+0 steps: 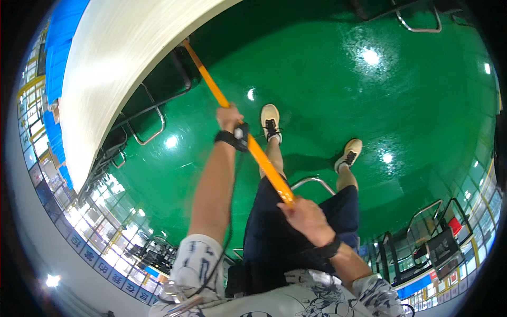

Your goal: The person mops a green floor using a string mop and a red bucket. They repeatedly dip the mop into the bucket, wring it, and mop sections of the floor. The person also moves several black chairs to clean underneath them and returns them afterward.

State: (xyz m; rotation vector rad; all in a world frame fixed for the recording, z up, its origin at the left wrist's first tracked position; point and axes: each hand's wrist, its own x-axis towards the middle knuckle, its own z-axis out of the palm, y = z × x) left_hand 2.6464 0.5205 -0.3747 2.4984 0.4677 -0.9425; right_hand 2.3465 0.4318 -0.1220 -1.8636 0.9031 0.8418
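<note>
A long flat-looking orange pole slants across in front of me, from near my lap up to the edge of the table at the upper left. Its far end disappears at the table edge, so what kind of tool it is cannot be made out. My left hand wraps around the middle of the pole, with a black strapped device on the wrist. Closer to my body, my right hand grips the near end, a black band around that wrist.
A large pale tabletop curves along the left, with metal chair frames below it. Glossy green floor lies around my feet. Behind to the right stand black chairs; another metal chair leg shows at the upper right.
</note>
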